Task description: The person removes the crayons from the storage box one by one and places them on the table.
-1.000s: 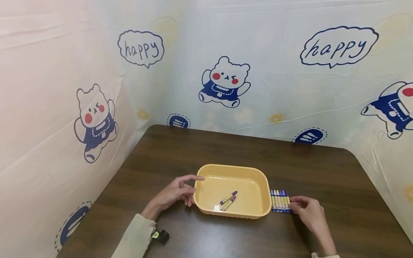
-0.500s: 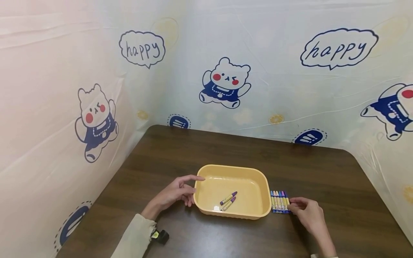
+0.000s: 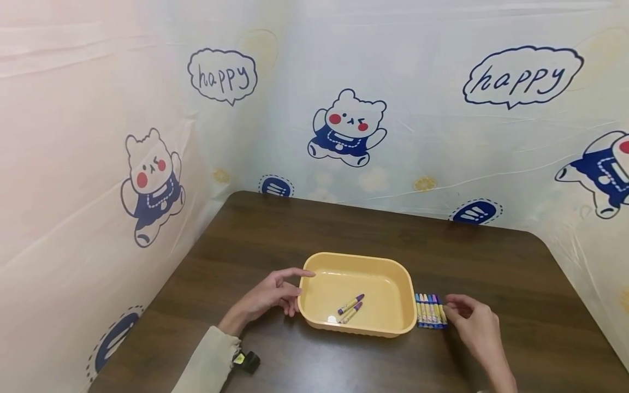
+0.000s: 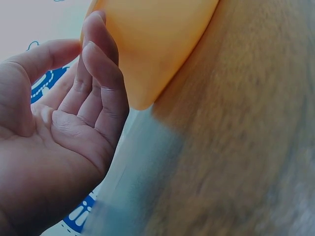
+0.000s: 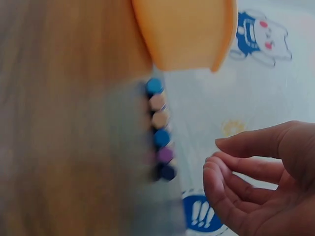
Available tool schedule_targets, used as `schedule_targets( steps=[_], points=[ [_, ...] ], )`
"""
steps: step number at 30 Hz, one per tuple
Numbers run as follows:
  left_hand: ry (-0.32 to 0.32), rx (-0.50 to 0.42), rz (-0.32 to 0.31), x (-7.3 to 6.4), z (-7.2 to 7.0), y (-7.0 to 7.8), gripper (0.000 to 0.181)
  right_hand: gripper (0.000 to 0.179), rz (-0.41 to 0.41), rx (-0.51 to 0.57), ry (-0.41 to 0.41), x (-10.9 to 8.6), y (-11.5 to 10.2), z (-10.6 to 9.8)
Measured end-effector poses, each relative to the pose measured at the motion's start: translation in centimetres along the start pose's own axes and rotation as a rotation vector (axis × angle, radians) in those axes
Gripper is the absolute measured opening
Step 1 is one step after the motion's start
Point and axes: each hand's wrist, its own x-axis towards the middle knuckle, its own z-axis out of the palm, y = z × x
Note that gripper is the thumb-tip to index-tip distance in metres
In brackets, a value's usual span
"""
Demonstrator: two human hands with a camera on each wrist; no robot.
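Observation:
My left hand (image 3: 267, 295) is at the left end of a yellow plastic tray (image 3: 405, 273), one digit over the rim and the other fingers curled against the outer wall. Inside the tray lie two purple crayons (image 3: 351, 304), with yellow wrappers. Just right of the tray, several crayons (image 3: 429, 312) form a tight row side by side on the table; the right wrist view shows their coloured ends. My right hand (image 3: 474, 322) is beside the row's right end. Its thumb and fingers are loosely bent, and the right wrist view shows nothing between them and a gap to the crayons.
The dark wooden table (image 3: 275, 229) extends around the tray. A printed cloth (image 3: 413, 136) with cartoon bears rises behind it and on the left. A black strap-like item (image 3: 250, 361) is at my left sleeve.
My right fingertips, earlier at the end crayon of the row, are now slightly apart from it. The left hand stays on the tray. The view has shifted slightly.

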Motion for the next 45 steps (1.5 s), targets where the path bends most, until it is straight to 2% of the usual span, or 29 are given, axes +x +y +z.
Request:
schedule_targets(
  steps=[4, 9, 15, 20, 25, 29, 38, 40, 45],
  points=[
    [-0.001, 0.005, 0.003, 0.1, 0.0, 0.2, 0.046, 0.016, -0.134, 0.011, 0.079, 0.0, -2.1, -0.1],
    [0.005, 0.008, 0.003, 0.1, -0.1, 0.2, 0.045, 0.012, -0.221, 0.031, 0.108, 0.5, -5.6, 0.4],
    [0.002, 0.009, 0.001, 0.3, -0.1, 0.0, 0.046, 0.009, -0.287, 0.051, -0.011, 1.5, -10.0, 2.2],
    [-0.004, 0.002, 0.010, 0.4, 0.2, -0.2, 0.046, 0.008, -0.290, 0.037, -0.122, 1.7, -12.2, 3.8],
    [-0.004, 0.002, 0.014, 0.4, 0.3, -0.3, 0.045, 0.013, -0.288, 0.047, -0.218, 1.8, -13.1, 5.2],
    [-0.008, -0.002, 0.012, 0.6, 0.3, -0.3, 0.045, 0.011, -0.302, 0.039, -0.268, 1.9, -13.6, 6.4],
    [-0.018, -0.014, 0.001, 0.3, 0.4, -0.2, 0.046, 0.007, -0.284, -0.027, -0.421, 1.1, -13.4, 9.6],
    [-0.015, -0.008, 0.002, 0.2, 0.4, -0.1, 0.046, 0.006, -0.299, -0.052, -0.431, 1.0, -13.4, 10.2],
    [-0.006, 0.001, 0.005, 0.1, 0.1, 0.0, 0.045, 0.001, -0.316, -0.136, -0.382, 0.7, -13.8, 11.0]
  ],
)
